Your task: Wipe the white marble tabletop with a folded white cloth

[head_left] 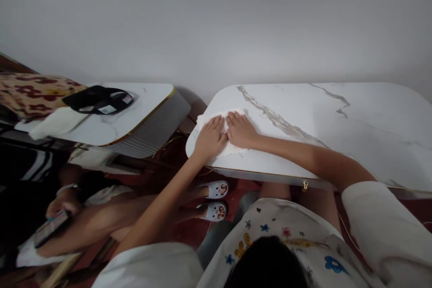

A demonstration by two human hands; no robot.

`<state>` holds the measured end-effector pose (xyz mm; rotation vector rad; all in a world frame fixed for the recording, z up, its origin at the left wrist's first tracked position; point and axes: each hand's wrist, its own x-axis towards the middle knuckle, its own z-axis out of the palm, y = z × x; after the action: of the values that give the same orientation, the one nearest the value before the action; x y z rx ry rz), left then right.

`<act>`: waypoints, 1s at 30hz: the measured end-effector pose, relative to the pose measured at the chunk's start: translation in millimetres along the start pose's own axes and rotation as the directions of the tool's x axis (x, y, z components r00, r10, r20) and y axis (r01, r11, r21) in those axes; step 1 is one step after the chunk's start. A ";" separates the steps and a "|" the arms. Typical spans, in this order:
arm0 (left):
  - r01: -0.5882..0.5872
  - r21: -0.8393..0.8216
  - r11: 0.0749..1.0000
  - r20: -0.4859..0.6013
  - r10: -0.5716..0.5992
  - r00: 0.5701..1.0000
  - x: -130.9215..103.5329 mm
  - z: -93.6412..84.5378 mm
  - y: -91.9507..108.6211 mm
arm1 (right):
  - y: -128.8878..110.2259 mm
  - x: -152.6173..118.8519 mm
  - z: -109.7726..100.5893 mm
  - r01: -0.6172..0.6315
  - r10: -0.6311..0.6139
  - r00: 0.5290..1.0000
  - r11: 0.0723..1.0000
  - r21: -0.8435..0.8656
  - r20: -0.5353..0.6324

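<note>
A white cloth [232, 147] lies spread near the left end of a white marble-patterned table [286, 103]. My left hand [211, 138] rests flat on the cloth, fingers stretched forward. Beside it, my right hand [241, 129] also presses flat on the cloth, its fingers pointing up and to the left. The thumbs of both hands come close together in the middle. Part of the cloth is hidden beneath the palms.
To the left stands a second marble-patterned table [135, 121] with a black strap-like item [101, 100], a patterned fabric [37, 94] and a white cloth [60, 122]. A seated person [97, 216] holds a phone [52, 227] there. A grey wall [216, 22] runs behind.
</note>
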<state>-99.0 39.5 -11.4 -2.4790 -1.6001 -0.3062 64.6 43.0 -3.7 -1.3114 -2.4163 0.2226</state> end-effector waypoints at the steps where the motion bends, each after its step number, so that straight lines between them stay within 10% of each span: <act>1: 0.004 0.000 1.000 -0.013 -0.004 1.000 13.5 4.3 -0.6 | 9.3 7.9 -0.3 -0.008 0.008 1.000 1.000 -0.011 -0.015; 13: -0.139 0.021 0.990 -0.033 0.140 0.990 160.5 44.5 -52.0 | 92.0 115.4 5.2 -0.114 0.104 0.987 0.990 -0.080 -0.123; 21: -0.261 -0.030 0.965 -0.031 0.261 0.965 246.4 60.4 -30.2 | 148.2 134.7 -15.9 -0.274 0.246 0.955 0.946 -0.176 -0.163; 30: -0.457 -0.097 0.884 0.002 0.459 0.888 196.9 55.5 -5.6 | 112.5 66.3 -7.8 -0.427 0.390 0.889 0.896 -0.124 -0.242</act>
<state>-20.8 228.7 -12.5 -2.8404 -0.9702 -0.2844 122.1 160.0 -15.0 -1.8217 -1.9947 -0.0213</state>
